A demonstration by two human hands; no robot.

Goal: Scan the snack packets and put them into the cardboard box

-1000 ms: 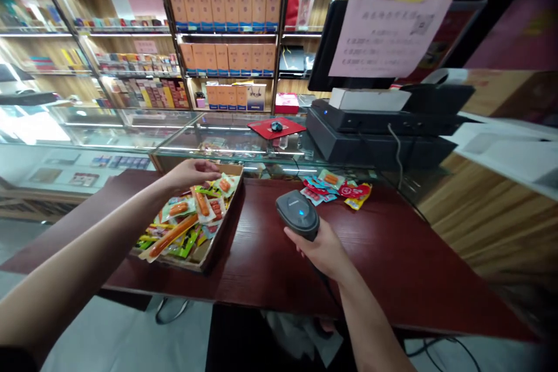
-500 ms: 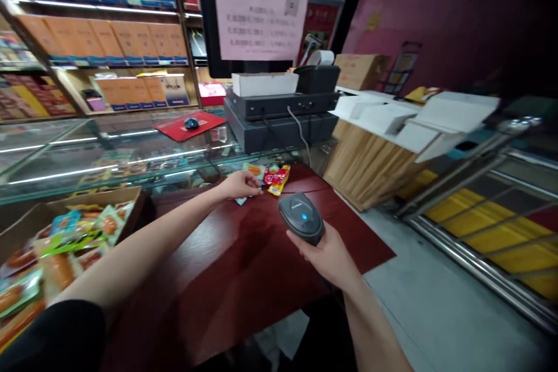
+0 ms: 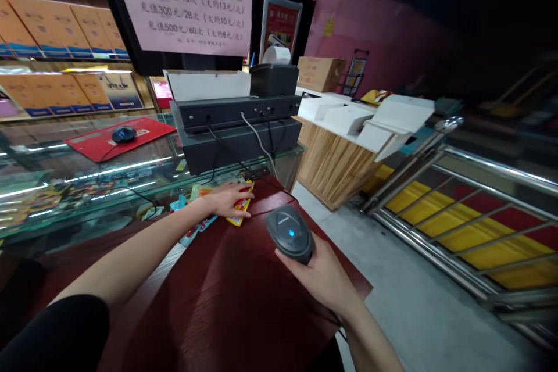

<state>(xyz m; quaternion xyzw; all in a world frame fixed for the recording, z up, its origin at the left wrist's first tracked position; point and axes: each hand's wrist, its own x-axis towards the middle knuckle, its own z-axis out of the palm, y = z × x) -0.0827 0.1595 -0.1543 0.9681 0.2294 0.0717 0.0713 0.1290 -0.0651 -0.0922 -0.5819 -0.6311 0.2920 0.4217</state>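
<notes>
Dark-red polished wood forms the tabletop [image 3: 244,296] in front of the person. The right hand [image 3: 326,279] is closed around a dark grey, rounded plastic handheld scanner [image 3: 288,233] with a glowing blue light, held above the table near its right edge. The left hand [image 3: 226,200] reaches to the table's far edge, palm down with fingers spread, over a small pile of glossy snack packets, among them a yellow-and-red packet [image 3: 235,221] under the fingers and a light blue packet [image 3: 207,224] beside the wrist; whether it pinches one cannot be told. Just beyond is a glass display counter [image 3: 91,207], bearing a black computer mouse [image 3: 124,134] on a red mat [image 3: 154,129] and, to the right, stacked black boxy equipment [image 3: 238,145] with cables. A pale pink printed sheet [image 3: 187,3] hangs above.
</notes>
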